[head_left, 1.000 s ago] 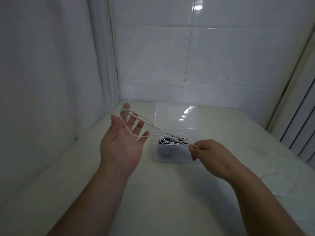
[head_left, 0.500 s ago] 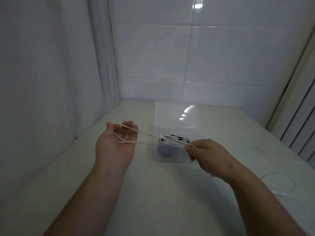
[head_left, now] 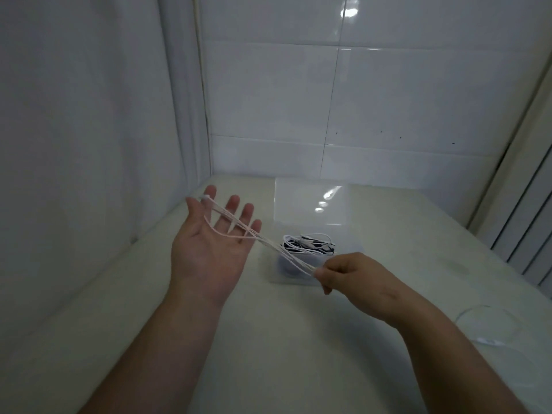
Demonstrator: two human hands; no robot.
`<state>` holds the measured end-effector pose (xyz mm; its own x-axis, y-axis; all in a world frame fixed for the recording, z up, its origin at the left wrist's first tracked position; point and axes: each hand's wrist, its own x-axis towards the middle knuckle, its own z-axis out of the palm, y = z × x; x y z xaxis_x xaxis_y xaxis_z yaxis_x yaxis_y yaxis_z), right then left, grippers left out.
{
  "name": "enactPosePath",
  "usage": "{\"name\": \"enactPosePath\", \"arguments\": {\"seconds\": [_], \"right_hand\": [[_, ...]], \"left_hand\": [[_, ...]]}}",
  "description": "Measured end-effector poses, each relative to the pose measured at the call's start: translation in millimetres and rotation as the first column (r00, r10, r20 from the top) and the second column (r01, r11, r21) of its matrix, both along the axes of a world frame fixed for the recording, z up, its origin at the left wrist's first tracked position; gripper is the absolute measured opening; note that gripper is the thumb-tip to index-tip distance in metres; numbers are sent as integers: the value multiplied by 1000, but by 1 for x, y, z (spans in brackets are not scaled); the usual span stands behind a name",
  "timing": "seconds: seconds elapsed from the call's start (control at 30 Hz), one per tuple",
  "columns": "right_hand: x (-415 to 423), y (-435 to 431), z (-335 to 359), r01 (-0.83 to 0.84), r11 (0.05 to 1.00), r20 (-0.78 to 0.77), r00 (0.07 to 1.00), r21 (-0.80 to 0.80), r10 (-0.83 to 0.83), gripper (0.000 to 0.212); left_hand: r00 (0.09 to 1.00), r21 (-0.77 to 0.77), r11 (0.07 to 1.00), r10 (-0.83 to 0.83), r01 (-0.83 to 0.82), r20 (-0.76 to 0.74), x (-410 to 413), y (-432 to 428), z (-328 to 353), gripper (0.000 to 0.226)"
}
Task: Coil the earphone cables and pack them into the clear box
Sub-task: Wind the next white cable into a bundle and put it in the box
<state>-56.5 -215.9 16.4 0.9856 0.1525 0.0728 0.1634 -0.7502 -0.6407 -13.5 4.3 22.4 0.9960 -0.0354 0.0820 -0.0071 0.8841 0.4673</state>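
A white earphone cable runs in several taut strands between my two hands. My left hand is palm up with the fingers spread, and the strands loop around its thumb and fingers. My right hand pinches the other end of the strands in front of the clear box. The box stands open on the table, its lid raised behind it. Inside lie coiled black and white cables.
Another white cable lies loose on the table at the right, beside my right forearm. White tiled walls close the table at the left and back. A ribbed white panel stands at the far right.
My left hand has opened and risen again, fingers spread, after curling half a second ago. My right hand has dropped slightly toward me, pulling the strands taut.
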Motion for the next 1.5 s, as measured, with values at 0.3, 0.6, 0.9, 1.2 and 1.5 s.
{"name": "enactPosePath", "arguments": {"seconds": [0.3,0.6,0.9,1.2,1.5], "right_hand": [[-6,1,6,55,978,-36,998,200,-49,37],[-9,1,14,119,826,38,985,550,-167,20],[-10,4,15,98,802,76,982,589,-176,10],[-13,9,15,-11,855,50,999,519,-18,10],[-10,12,12,-20,877,77,997,481,-19,16]], "left_hand": [[996,71,997,27,-21,-87,12,-3,-10,42],[988,417,897,-152,149,-27,-2,-19,-11,51],[907,650,668,-412,363,-83,-17,-40,-21,48],[849,671,600,-521,436,-86,-21,-45,-23,53],[825,653,582,-552,485,-120,-21,-43,-19,48]]}}
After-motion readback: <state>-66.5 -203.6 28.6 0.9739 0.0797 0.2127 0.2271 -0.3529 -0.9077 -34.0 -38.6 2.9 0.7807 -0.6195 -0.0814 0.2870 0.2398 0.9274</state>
